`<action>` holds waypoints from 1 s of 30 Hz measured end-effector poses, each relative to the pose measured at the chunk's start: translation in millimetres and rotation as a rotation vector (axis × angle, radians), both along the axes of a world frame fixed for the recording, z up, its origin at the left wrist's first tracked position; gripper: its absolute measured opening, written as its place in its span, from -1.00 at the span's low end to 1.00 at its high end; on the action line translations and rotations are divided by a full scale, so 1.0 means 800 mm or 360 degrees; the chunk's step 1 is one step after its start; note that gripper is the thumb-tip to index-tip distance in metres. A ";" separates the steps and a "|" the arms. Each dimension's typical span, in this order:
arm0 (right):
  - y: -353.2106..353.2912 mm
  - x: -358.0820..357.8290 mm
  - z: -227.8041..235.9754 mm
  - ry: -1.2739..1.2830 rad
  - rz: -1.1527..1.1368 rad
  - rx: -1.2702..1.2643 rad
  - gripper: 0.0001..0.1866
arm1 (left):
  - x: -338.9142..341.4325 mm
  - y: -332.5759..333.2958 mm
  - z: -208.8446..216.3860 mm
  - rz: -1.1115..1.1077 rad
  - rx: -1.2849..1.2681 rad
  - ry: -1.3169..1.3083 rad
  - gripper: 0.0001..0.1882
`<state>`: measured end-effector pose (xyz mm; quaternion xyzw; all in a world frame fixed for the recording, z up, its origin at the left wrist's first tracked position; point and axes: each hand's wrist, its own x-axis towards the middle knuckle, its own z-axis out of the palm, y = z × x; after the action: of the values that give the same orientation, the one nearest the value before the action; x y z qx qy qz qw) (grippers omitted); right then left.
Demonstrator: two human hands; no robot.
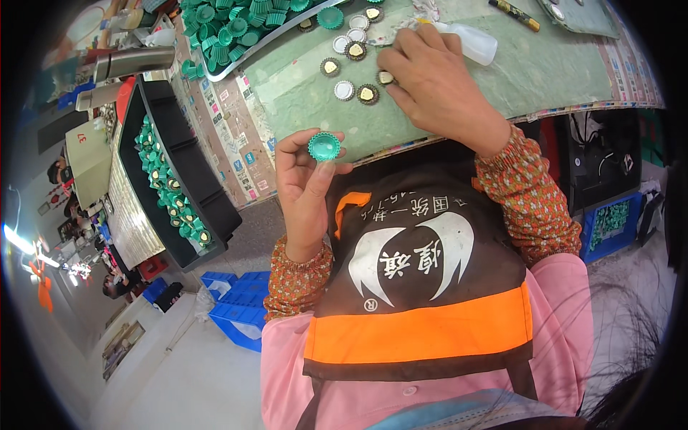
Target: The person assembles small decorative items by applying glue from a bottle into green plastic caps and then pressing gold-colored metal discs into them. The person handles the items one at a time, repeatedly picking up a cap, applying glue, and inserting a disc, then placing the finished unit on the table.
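My left hand [308, 183] pinches a small green fluted cup [324, 146] between thumb and fingers, its open side facing up, just off the table's near edge. Over the green tabletop, my right hand [433, 75] is closed, its fingertips on a dark crimped bottle cap [385, 77] with a cream piece inside. Left of those fingers lie several similar caps, among them a dark one with a cream centre [368, 94] and a plain white-lined cap [344, 90]. A white squeeze bottle [474, 44] lies on its side behind the right hand.
A clear-rimmed tray [247, 49] heaped with green cups stands at the back left. Left of the table, a black bin [215, 222] holds green cups with cream pieces. A dark marker [516, 14] lies at the back. Blue crates [244, 308] sit on the floor.
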<state>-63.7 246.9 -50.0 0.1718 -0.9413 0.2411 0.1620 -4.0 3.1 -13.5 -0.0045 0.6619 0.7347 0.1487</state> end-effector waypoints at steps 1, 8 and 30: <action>0.004 0.005 0.003 0.0001 -0.0014 0.0012 -0.79 | 0.001 -0.002 -0.002 0.0008 0.0002 -0.0019 -0.56; 0.021 0.028 0.016 -0.0268 -0.0126 0.0132 -0.72 | 0.003 -0.002 -0.011 -0.0013 0.0073 -0.0110 -0.56; 0.029 0.045 0.014 -0.0137 0.0182 -0.0120 -0.71 | 0.008 -0.003 -0.006 -0.0077 0.0475 -0.0533 -0.34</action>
<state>-27.9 270.2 -38.6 0.2085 -0.9263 0.2925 0.1137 2.1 0.6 -18.3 -0.0886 0.5118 0.8097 0.2731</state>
